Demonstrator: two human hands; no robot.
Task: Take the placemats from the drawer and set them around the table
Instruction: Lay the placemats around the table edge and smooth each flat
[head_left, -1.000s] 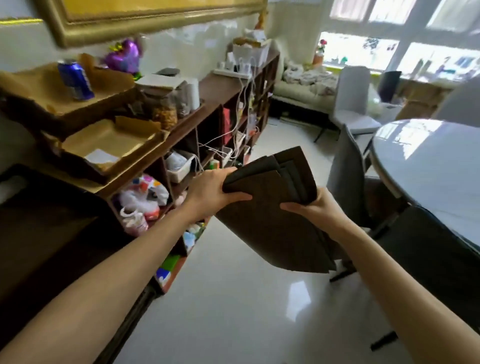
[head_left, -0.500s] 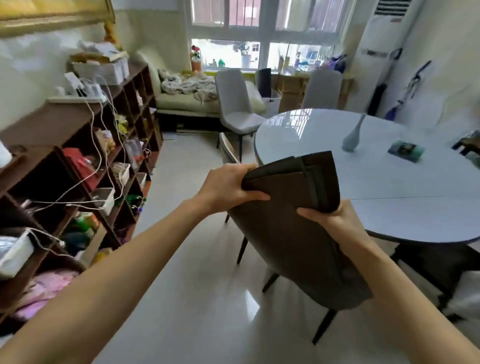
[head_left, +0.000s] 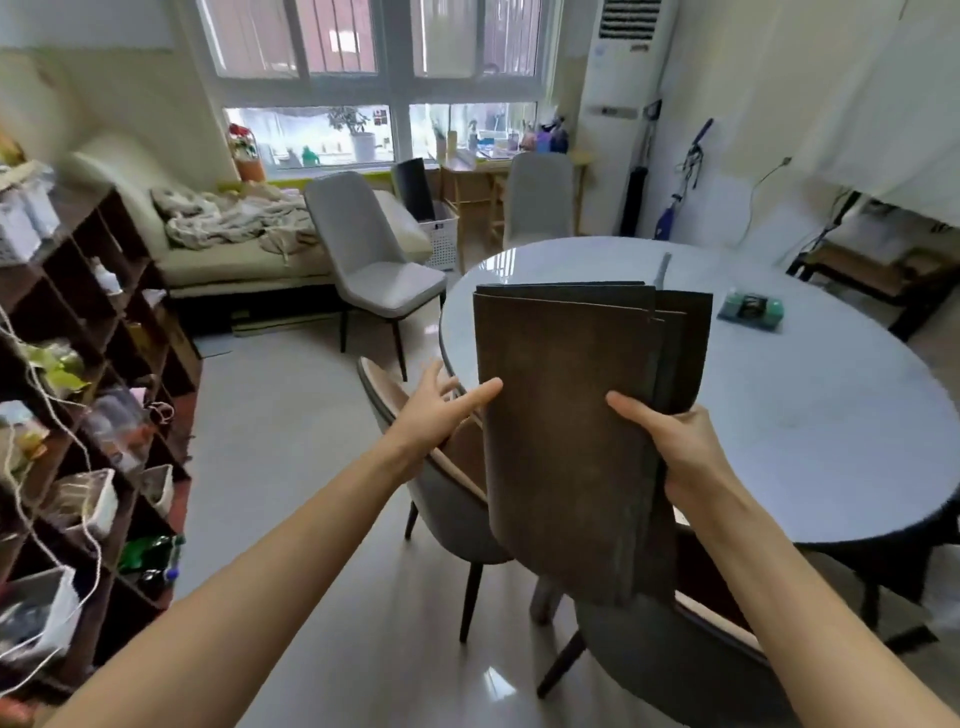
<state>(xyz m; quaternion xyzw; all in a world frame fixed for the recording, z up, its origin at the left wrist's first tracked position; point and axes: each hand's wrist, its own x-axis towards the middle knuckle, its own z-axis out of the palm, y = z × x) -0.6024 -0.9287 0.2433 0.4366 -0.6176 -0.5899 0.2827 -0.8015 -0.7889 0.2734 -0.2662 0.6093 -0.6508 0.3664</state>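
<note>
In the right hand (head_left: 685, 457), the grip is clamped on the right edge of the stacked placemats (head_left: 571, 441), held upright with their long axis vertical. The left hand (head_left: 436, 410), fingers spread, touches their left edge. The round worktop (head_left: 810, 405) lies just beyond, nearer the right hand.

The placemats (head_left: 571, 431) are dark brown with a faint mottled, suede-like grain and no print. The round surface (head_left: 810, 415) at 2 o'clock is pale grey-white and glossy. The packet (head_left: 749, 310) on it is teal. The chair (head_left: 374, 260) at 11 o'clock is light grey. The shelf (head_left: 78, 364) at 9 o'clock is dark brown.
</note>
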